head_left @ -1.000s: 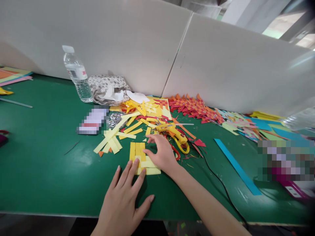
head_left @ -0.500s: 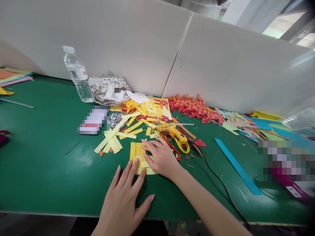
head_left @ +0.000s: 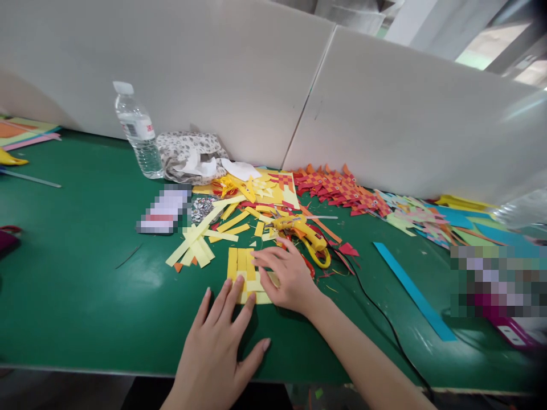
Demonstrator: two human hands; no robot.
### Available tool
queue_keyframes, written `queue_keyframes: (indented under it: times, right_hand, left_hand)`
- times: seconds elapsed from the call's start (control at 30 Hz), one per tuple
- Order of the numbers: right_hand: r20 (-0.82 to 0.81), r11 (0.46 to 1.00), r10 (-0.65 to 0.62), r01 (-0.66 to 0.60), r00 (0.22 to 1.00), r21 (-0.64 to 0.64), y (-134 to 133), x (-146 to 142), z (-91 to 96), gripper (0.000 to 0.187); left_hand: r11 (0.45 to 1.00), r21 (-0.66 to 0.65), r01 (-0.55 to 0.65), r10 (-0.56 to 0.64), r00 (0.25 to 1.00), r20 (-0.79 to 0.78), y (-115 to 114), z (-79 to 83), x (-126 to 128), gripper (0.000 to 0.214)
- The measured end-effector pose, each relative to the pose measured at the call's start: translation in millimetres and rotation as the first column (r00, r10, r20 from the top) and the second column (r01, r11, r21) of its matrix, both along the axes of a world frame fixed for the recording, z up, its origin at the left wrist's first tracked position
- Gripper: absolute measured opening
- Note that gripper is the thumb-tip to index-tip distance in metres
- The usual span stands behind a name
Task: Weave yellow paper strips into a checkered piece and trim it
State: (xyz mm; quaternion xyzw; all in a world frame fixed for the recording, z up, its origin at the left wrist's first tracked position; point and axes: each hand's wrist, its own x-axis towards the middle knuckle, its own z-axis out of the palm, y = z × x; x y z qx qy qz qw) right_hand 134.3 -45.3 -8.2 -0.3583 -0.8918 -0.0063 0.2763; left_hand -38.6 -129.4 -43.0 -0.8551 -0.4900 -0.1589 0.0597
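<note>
A small weave of deep yellow and pale yellow paper strips [head_left: 237, 261] lies flat near the table's front. My left hand [head_left: 222, 336] is open, fingers spread, with its fingertips resting on the weave's lower left edge. Over the weave's right side is my right hand [head_left: 288, 279], fingers bent and apart, its fingertips at the upper right of the strips. It covers part of the weave, and whether it pinches a strip is hard to see. Just beyond it lie a yellow glue gun [head_left: 314, 239] and scissors with a yellow handle [head_left: 323, 259]. Loose pale yellow strips [head_left: 190, 245] lie to the left.
A water bottle [head_left: 139, 139], a patterned cloth bag [head_left: 192, 149] and a phone [head_left: 160, 213] stand or lie at the back left. Red and orange woven paper pieces [head_left: 342, 188] are piled by the partition. At right are a blue strip [head_left: 412, 290] and a black cord [head_left: 380, 319].
My right hand has shifted slightly to the right and its fingers have bent more, baring more of the weave. My left hand stays in place on the strips.
</note>
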Motion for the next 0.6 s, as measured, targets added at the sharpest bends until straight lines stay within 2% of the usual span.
queue_keyframes:
  times: [0.1,0.17,0.4,0.5,0.6]
  right_hand:
    - [-0.012,0.996,0.063,-0.063,0.998,-0.065,-7,1,3.7,0.041]
    - [0.025,0.991,0.099,-0.096,0.995,-0.092,-9,2,4.5,0.038]
    - [0.057,0.986,0.102,-0.093,0.993,-0.137,-11,2,2.3,0.031]
    - [0.033,0.983,0.082,-0.076,0.996,-0.165,-12,5,3.8,0.032]
    - [-0.054,0.99,-0.007,-0.001,0.999,-0.144,-9,11,8.4,0.031]
  left_hand:
    - [1.0,0.002,0.004,-0.004,1.0,0.031,1,0.7,0,0.058]
    - [1.0,0.005,0.004,-0.004,0.999,0.049,1,1.3,0,0.058]
    - [1.0,-0.004,0.008,-0.008,1.0,0.01,1,3.2,-1,0.059]
    - [1.0,-0.004,0.011,-0.011,1.0,-0.003,1,2.9,-1,0.06]
    - [1.0,0.004,0.01,-0.01,1.0,-0.005,1,2.1,-1,0.061]
